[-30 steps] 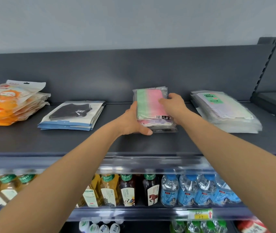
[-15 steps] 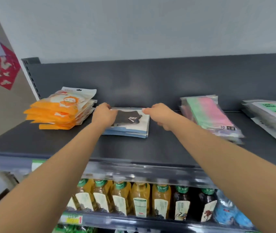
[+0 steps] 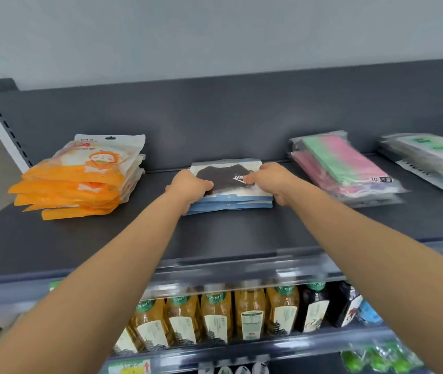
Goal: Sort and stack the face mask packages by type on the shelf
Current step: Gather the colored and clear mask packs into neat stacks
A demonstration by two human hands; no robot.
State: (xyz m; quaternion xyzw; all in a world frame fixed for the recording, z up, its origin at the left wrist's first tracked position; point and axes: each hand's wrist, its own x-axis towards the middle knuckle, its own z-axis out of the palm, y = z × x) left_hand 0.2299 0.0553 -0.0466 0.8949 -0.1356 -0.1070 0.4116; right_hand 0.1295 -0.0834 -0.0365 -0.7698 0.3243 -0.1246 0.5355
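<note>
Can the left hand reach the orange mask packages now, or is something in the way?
Probably yes. The left hand grips the left edge of the black mask stack, and the orange stack lies to its left on the same shelf, with only bare shelf between them. It must let go first.

Bright, even, soft-shadowed light; wide-angle bending at edges, slight motion blur throughout

Our count, kind by kind

We count one orange stack, one black stack, one pink-green stack and one white stack, four in all; below, six amber bottles, one half hidden, and two dark bottles.
</note>
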